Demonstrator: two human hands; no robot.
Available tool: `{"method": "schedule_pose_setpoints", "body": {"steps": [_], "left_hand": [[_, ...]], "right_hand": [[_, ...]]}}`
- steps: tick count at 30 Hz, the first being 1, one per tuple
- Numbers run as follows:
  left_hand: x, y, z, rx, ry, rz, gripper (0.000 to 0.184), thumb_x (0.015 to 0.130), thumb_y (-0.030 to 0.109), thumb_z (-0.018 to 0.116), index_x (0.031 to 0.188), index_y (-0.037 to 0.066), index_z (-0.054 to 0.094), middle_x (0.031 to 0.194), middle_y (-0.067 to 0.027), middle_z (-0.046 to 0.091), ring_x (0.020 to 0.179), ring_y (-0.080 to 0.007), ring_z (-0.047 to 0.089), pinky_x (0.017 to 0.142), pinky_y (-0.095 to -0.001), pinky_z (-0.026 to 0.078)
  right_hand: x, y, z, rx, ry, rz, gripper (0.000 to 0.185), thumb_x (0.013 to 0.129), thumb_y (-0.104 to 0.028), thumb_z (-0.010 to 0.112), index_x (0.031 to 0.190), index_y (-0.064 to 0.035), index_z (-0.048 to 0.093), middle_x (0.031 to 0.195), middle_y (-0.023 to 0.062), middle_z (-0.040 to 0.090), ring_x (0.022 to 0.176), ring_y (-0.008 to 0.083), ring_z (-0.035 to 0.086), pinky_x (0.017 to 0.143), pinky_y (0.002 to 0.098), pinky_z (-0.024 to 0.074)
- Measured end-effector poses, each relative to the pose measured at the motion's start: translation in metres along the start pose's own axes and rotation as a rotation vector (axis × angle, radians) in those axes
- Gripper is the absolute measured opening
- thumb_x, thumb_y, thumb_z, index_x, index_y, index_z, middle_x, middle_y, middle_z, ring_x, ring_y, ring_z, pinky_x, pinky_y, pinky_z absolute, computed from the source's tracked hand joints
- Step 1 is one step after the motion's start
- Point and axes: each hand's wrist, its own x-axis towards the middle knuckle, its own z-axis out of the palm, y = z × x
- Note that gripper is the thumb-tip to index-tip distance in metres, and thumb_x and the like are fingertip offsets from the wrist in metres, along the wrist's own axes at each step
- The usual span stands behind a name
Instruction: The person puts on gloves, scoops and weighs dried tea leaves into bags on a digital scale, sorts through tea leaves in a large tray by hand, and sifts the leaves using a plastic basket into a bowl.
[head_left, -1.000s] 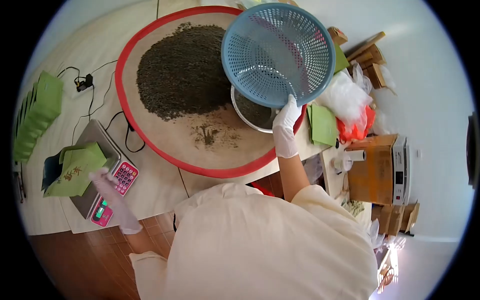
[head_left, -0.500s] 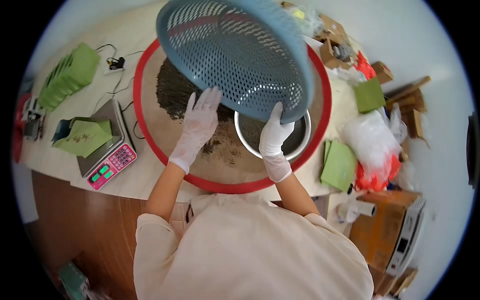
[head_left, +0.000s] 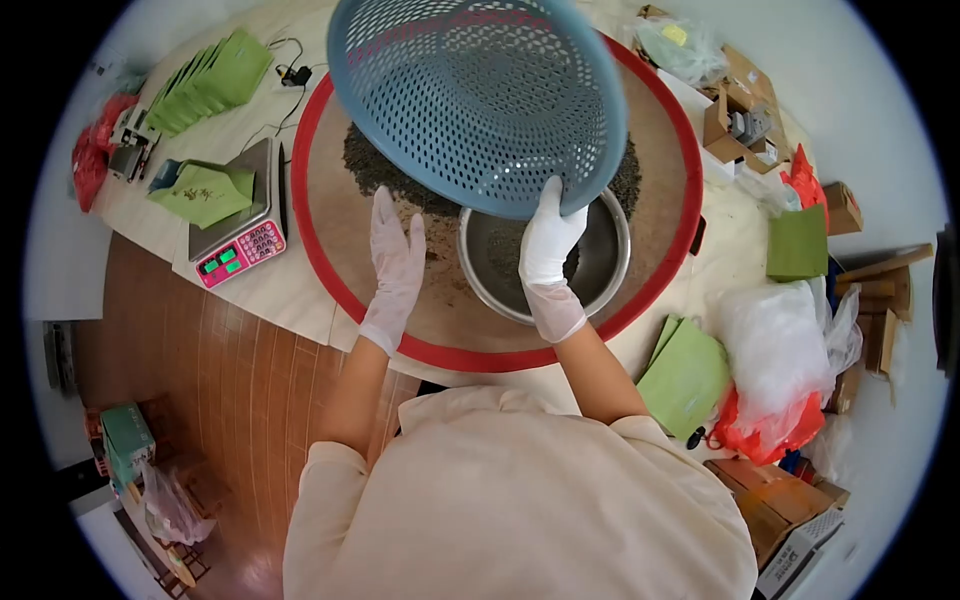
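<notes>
My right hand point(head_left: 550, 250), in a thin white glove, grips the near rim of a blue-grey plastic colander point(head_left: 470, 110). The colander is tilted, its perforated inside facing me. Below it stands a round metal bowl point(head_left: 610, 262) holding some dark loose leaves, perhaps tea. My left hand point(head_left: 395, 260), gloved too, is held open with fingers stretched, left of the bowl and touching nothing I can make out. A dark heap of the same loose leaves point(head_left: 380, 172) lies on a round brown tray with a red rim point(head_left: 325, 285), partly hidden behind the colander.
On the left stands a pink-edged digital scale point(head_left: 240, 250) with a green pouch point(head_left: 205, 192) on it. A row of green pouches point(head_left: 215, 80) is behind it. Right of the tray lie flat green pouches point(head_left: 685, 375), a bulky plastic bag point(head_left: 775, 335) and an open cardboard box point(head_left: 728, 128).
My left hand has dropped back a little from beside the colander, and its thumb is now spread. The right hand still holds the colander. The whole view has shifted.
</notes>
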Motion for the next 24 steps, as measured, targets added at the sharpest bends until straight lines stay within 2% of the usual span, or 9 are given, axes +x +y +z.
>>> {"method": "schedule_pose_setpoints", "body": {"steps": [2,4,6,7,10,11,19,22,24], "left_hand": [[0.002,0.0,0.027,-0.464,-0.07,-0.346,0.063,0.095,0.03,0.045,0.144,-0.001,0.018,0.144,-0.0219,0.028,0.132,-0.0336,0.031,0.11,-0.0386,0.024],[0.005,0.031,0.017,-0.515,-0.08,-0.357,0.064,0.097,0.039,0.04,0.143,0.0,0.021,0.142,-0.021,0.032,0.128,-0.0316,0.038,0.108,-0.0389,0.028],[0.01,0.053,0.012,-0.953,-0.282,-0.496,0.067,0.096,0.049,0.035,0.142,0.001,0.026,0.137,-0.0202,0.04,0.121,-0.0298,0.047,0.104,-0.0396,0.033],[0.014,0.063,0.011,-0.943,-0.325,-0.449,0.071,0.095,0.056,0.028,0.142,0.003,0.028,0.135,-0.0169,0.045,0.119,-0.0282,0.048,0.101,-0.0391,0.036],[0.024,0.105,0.02,-0.971,-0.297,-0.418,0.069,0.095,0.055,0.03,0.14,0.002,0.03,0.134,-0.0169,0.045,0.116,-0.0285,0.05,0.099,-0.0394,0.038],[0.029,0.107,0.031,-1.124,-0.243,-0.517,0.062,0.095,0.048,0.042,0.134,0.0,0.037,0.124,-0.0145,0.051,0.111,-0.0261,0.053,0.094,-0.0393,0.043],[0.04,0.106,-0.003,-1.093,-0.032,-0.614,0.053,0.096,0.038,0.04,0.136,0.004,0.037,0.132,-0.0154,0.048,0.121,-0.0255,0.046,0.103,-0.039,0.034],[0.003,0.101,-0.026,-0.714,-0.078,-0.666,0.057,0.095,0.041,0.042,0.139,0.006,0.035,0.133,-0.0148,0.048,0.124,-0.024,0.044,0.103,-0.0382,0.033],[-0.015,0.045,-0.009,-0.709,-0.248,-0.828,0.068,0.091,0.052,0.044,0.14,0.007,0.032,0.138,-0.0134,0.042,0.126,-0.0243,0.042,0.102,-0.0378,0.035]], "right_hand": [[0.024,-0.014,-0.023,0.137,0.085,0.154,0.037,0.09,-0.001,0.047,0.127,0.0052,0.044,0.118,0.009,0.053,0.101,0.0175,0.05,0.094,0.0302,0.0376],[0.029,-0.025,-0.04,0.126,0.12,0.166,0.036,0.09,-0.002,0.046,0.126,0.0047,0.045,0.119,0.0089,0.053,0.101,0.0176,0.051,0.091,0.0291,0.0393],[0.034,-0.036,-0.066,0.142,0.144,0.166,0.034,0.091,-0.003,0.047,0.124,0.0046,0.046,0.116,0.0086,0.055,0.098,0.0172,0.052,0.088,0.0286,0.0407],[0.034,-0.039,-0.077,0.144,0.156,0.15,0.034,0.091,-0.004,0.047,0.123,0.0045,0.047,0.114,0.0084,0.056,0.097,0.0169,0.053,0.087,0.0284,0.0412],[0.029,-0.042,-0.094,0.135,0.131,0.019,0.031,0.091,-0.006,0.049,0.12,0.0038,0.049,0.111,0.0079,0.057,0.094,0.0155,0.053,0.084,0.028,0.042],[0.024,-0.043,-0.096,0.083,0.137,0.016,0.031,0.09,-0.007,0.05,0.12,0.0038,0.05,0.11,0.0074,0.057,0.094,0.0149,0.052,0.085,0.0279,0.0416],[0.033,-0.073,-0.112,0.011,0.253,-0.174,0.03,0.091,-0.008,0.052,0.118,0.0052,0.05,0.112,0.0082,0.057,0.101,0.0171,0.051,0.092,0.0296,0.0378],[0.05,-0.103,-0.143,0.12,0.397,-0.037,0.022,0.091,-0.01,0.049,0.109,0.0021,0.053,0.103,0.0085,0.059,0.083,0.0166,0.058,0.068,0.0293,0.0474],[0.077,-0.09,-0.196,0.149,0.511,-0.001,0.019,0.091,-0.011,0.049,0.105,0.0007,0.053,0.098,0.0081,0.059,0.074,0.0157,0.057,0.059,0.0292,0.045]]}}
